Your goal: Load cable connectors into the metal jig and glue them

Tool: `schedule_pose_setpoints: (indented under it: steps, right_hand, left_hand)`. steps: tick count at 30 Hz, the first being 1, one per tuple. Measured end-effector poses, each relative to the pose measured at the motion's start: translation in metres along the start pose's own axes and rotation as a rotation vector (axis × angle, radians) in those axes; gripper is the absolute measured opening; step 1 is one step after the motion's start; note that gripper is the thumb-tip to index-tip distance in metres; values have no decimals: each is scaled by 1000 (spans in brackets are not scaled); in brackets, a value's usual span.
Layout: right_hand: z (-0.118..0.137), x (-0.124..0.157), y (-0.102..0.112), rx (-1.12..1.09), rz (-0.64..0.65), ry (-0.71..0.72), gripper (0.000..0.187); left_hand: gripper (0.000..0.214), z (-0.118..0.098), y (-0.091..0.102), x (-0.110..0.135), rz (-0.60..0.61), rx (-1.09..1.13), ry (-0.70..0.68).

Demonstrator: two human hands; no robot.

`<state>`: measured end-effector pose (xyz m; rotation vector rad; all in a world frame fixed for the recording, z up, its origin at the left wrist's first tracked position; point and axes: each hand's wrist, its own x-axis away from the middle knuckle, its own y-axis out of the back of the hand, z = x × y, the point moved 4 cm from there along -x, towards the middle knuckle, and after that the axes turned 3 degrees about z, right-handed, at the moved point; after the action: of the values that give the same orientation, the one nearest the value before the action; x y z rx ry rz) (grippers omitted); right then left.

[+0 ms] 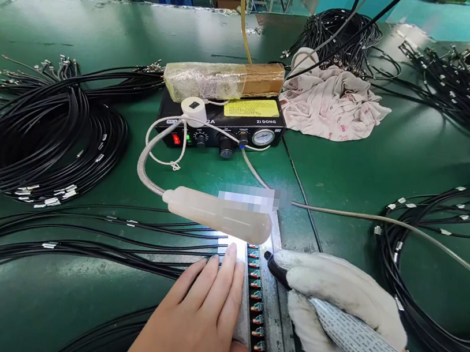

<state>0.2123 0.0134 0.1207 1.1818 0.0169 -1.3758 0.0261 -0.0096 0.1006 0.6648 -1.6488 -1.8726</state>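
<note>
My bare left hand lies flat, fingers stretched out, on a metal bar fixture. Along the fixture's slot sits a row of small connector ends with coloured wires. Black cables run into it from the left. My right hand, in a white glove, is closed around a black-tipped tube wrapped in printed film. Its black tip points at the upper part of the row; whether it touches is unclear. A white gooseneck lamp hangs over the fixture's far end and lights it.
A black dispenser unit with a gauge stands behind, a wrapped roll on top. Coiled black cables lie left, more cable coils right. A crumpled cloth lies behind. A clear hose crosses the green table.
</note>
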Motion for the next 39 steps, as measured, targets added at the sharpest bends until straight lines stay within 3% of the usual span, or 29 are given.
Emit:
schedule_pose_setpoints:
  steps: [27,35,39]
  right_hand:
    - [1,1,1,16,27,10,28]
    - [4,-7,4,69,144,62,33]
    - [0,0,1,8,77,14,35]
  left_hand:
    - [66,0,2,0,42,27,-24]
    - [61,-1,2,-1,33,18,-25]
    - [61,0,4,0,35,14,-30]
